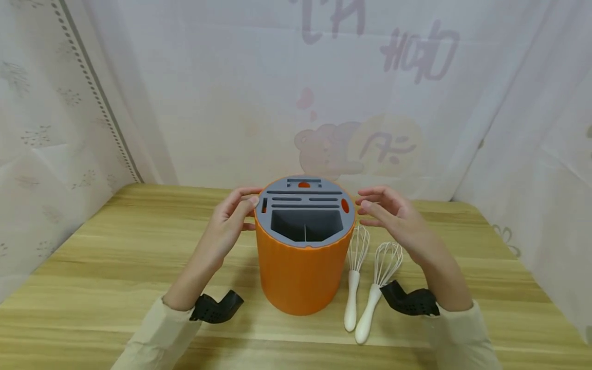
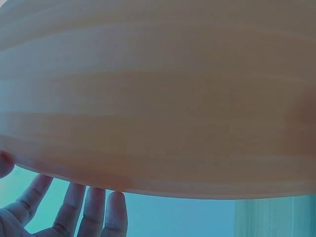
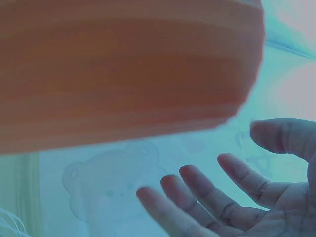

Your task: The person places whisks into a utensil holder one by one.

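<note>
An orange round knife and utensil holder [image 1: 300,277] stands upright on the table, its grey slotted top [image 1: 305,203] facing up with a large two-part opening at the front. My left hand [image 1: 231,210] touches its left side, thumb at the rim and the other fingers reaching along the wall. In the left wrist view, those extended fingers [image 2: 94,212] meet the edge of the orange wall [image 2: 163,123]. On the other side my right hand [image 1: 386,210] hovers with relaxed, spread fingers, holding nothing. The right wrist view shows a gap between the right fingers [image 3: 197,182] and the orange wall [image 3: 133,74].
Two whisks with cream handles [image 1: 351,300] [image 1: 368,313] lie side by side on the wooden table [image 1: 115,257], just right of the holder and below my right hand. A pale printed cloth [image 1: 231,103] hangs behind the table and along both sides.
</note>
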A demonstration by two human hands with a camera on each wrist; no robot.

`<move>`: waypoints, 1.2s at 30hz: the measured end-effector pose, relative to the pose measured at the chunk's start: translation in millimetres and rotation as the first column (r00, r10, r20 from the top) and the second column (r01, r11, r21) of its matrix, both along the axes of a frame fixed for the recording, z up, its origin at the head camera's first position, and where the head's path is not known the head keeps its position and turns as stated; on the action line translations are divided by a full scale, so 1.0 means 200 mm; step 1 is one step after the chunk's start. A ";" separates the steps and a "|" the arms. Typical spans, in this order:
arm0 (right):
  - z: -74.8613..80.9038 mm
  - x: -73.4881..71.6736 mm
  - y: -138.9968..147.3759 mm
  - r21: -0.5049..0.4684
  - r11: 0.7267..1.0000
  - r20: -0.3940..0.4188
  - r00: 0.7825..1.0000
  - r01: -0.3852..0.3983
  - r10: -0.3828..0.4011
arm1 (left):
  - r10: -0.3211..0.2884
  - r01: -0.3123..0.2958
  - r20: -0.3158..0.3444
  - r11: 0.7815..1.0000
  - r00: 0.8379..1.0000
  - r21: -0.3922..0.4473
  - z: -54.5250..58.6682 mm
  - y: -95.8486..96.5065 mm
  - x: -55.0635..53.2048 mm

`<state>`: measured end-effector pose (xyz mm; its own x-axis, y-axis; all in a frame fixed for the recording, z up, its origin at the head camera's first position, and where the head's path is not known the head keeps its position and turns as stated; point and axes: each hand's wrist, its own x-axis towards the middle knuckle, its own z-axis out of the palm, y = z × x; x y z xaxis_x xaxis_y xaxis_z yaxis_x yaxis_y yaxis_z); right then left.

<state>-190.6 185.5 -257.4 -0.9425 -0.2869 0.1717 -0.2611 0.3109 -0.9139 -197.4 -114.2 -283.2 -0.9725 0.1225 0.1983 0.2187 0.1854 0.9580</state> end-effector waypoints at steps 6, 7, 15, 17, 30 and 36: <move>0.03 -0.01 0.08 0.149 0.983 -0.041 0.994 0.105 -0.100 | -0.001 0.001 -0.007 1.000 1.000 -0.005 0.01 0.00 0.00; 0.03 -0.01 0.09 0.174 0.978 -0.049 0.992 0.119 -0.112 | 0.001 -0.001 -0.009 1.000 1.000 -0.008 0.01 0.00 0.00; 0.04 0.00 0.20 0.300 0.938 -0.054 0.985 0.172 -0.163 | -0.001 0.001 -0.008 1.000 1.000 -0.006 0.01 0.00 -0.01; 0.03 -0.01 0.21 0.344 0.923 -0.047 0.985 0.171 -0.165 | -0.001 0.001 -0.007 1.000 1.000 -0.006 0.01 0.00 -0.01; -0.08 -0.11 0.31 0.575 0.811 0.056 0.983 0.112 -0.175 | -0.019 0.018 -0.026 1.000 0.999 -0.014 0.01 -0.01 0.00; -0.17 -0.16 0.35 0.581 0.813 0.179 0.972 0.019 -0.151 | -0.020 0.020 -0.032 1.000 0.999 -0.023 0.00 -0.01 0.00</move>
<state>-223.3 254.7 -290.7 -0.9619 -0.1873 -0.1993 -0.0344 0.8057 -0.5913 -197.6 -116.0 -282.5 -0.9629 0.1468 0.2266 0.2535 0.2021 0.9460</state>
